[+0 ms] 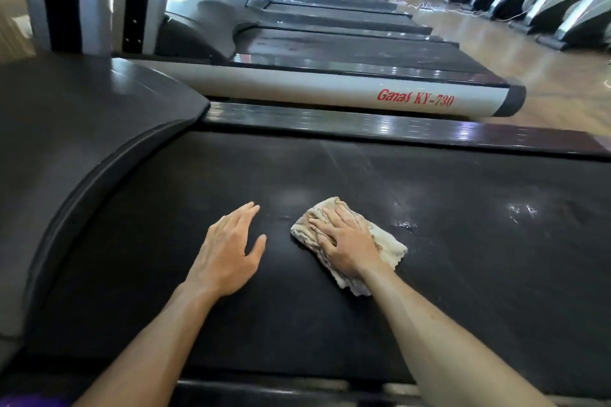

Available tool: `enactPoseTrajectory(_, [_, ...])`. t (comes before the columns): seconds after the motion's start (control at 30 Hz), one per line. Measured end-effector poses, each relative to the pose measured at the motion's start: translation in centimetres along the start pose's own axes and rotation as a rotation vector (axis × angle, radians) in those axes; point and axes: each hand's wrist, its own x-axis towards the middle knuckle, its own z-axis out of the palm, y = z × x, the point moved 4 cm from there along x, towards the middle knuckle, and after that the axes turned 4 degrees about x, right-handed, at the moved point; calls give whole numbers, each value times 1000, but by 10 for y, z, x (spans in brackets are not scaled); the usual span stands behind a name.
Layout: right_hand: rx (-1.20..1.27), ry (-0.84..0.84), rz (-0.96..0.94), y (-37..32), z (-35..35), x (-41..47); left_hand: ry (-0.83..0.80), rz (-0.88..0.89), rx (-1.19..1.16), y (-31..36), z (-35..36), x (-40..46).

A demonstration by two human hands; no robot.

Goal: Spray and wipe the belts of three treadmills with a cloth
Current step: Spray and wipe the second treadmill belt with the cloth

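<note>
my right hand point(347, 246) pressed flat on the cloth point(350, 243); left hand point(228, 253) braced open beside it on the belt point(463, 258). droplets point(405, 226) just right: wipe there, even pressure.

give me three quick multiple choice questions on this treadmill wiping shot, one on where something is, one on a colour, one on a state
1. Where is the cloth?
A. on the belt under the right hand
B. on the floor
C. in the left hand

2. What colour is the lettering on the next treadmill's side rail?
A. blue
B. red
C. green

3. How is the left hand?
A. gripping a spray bottle
B. clenched in a fist
C. flat and empty, fingers straight

Answers: 1 A, the right hand presses the cloth onto the belt; 2 B, the rail text is red; 3 C, its fingers are straight and hold nothing.
</note>
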Motion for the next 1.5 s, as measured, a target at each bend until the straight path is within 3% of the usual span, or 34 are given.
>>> enactPoseTrajectory(0.23, [-28,-22,94,7,-3,-79,11,-62,-51,42,-9,-51])
enactPoseTrajectory(0.43, [-30,-24,152,24,-16,-136,-38,-8,-38,71,8,-71])
enactPoseTrajectory(0.9, [-52,141,226,175,-70,-161,-21,5,-96,164,91,-5])
enactPoseTrajectory(1.1, [-40,78,193,205,-84,-178,-15,37,-83,203,109,3])
enactPoseTrajectory(1.3, [-32,-30,97,216,-90,-187,-6,-30,-45,217,96,-58])
enactPoseTrajectory(1.5, [-54,-95,96,226,-105,-202,-51,15,35,218,83,-74])
